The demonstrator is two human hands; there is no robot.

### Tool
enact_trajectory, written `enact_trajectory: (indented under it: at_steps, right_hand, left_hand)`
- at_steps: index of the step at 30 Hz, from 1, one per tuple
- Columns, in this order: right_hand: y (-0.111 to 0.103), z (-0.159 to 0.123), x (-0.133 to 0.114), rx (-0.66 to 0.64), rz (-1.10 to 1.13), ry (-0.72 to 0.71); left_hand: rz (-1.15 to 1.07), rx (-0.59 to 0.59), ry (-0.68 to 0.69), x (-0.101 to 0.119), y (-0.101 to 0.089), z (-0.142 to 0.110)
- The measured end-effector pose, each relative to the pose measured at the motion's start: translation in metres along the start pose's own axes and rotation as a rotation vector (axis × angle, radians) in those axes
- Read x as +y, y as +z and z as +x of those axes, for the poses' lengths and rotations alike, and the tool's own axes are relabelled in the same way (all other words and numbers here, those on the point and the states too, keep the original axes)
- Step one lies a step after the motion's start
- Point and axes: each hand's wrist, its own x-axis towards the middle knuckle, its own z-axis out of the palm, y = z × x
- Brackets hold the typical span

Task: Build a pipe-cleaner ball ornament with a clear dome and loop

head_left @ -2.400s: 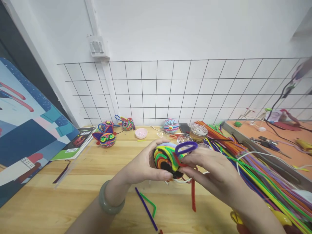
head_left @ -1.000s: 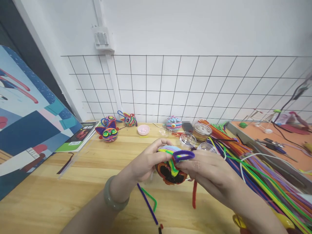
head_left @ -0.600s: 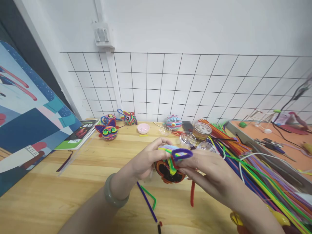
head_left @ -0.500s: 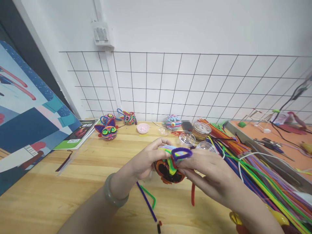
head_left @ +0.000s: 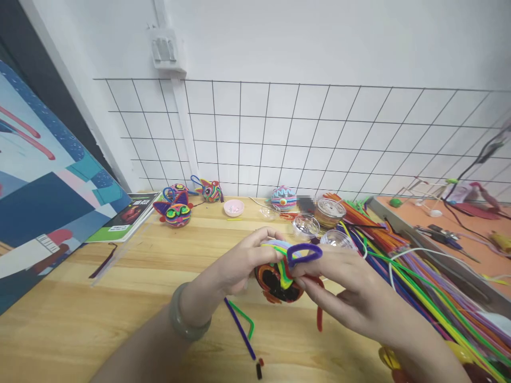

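Observation:
A ball-shaped ornament (head_left: 273,287) covered in coloured pipe cleaners, with big black eye patches and a purple loop (head_left: 305,254) on top, is held above the table. My left hand (head_left: 243,263) grips its left side, thumb resting on the top strips. At the other side, my right hand (head_left: 351,276) pinches a red pipe cleaner (head_left: 320,319) against the ball beside the yellow-green strip; its loose end dangles below my fingers. Under my left wrist lie a purple pipe cleaner (head_left: 240,329) and a bent green one (head_left: 249,321), with small cut scraps (head_left: 259,369) near them.
Finished pipe-cleaner ornaments (head_left: 178,211) stand at the back left, beside magazines (head_left: 131,215). A pink dish (head_left: 233,208), a striped ball (head_left: 283,199) and clear plastic shells (head_left: 305,226) line the wall. Bundles of pipe cleaners (head_left: 431,298) cover the right side, next to an orange tray (head_left: 443,221).
The ornament has turned slightly and its purple loop has shifted right. My right hand has moved a little to the right, and the dangling red end has moved with it.

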Motion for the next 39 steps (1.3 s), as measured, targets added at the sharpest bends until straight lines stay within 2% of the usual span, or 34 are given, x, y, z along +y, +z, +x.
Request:
enact_trajectory:
  at_steps: [19,24,30,39]
  right_hand:
    - [0.0,0.0,-0.003,0.022,0.019,-0.017]
    - [-0.001,-0.002,0.001,0.035,-0.034,-0.087]
    - [-0.005,-0.002,0.006,-0.013,-0.138,-0.189]
    - [-0.005,-0.001,0.006,-0.052,-0.138,-0.156]
  left_hand:
    - [0.029,-0.009,0.008,0.002,0.001,-0.002]
    - [0.024,0.007,0.031,0.002,0.002,-0.003]
    - [-0.021,0.02,-0.011,0.001,0.002,-0.001]
    - [-0.055,0.018,0.025,-0.007,-0.001,0.003]
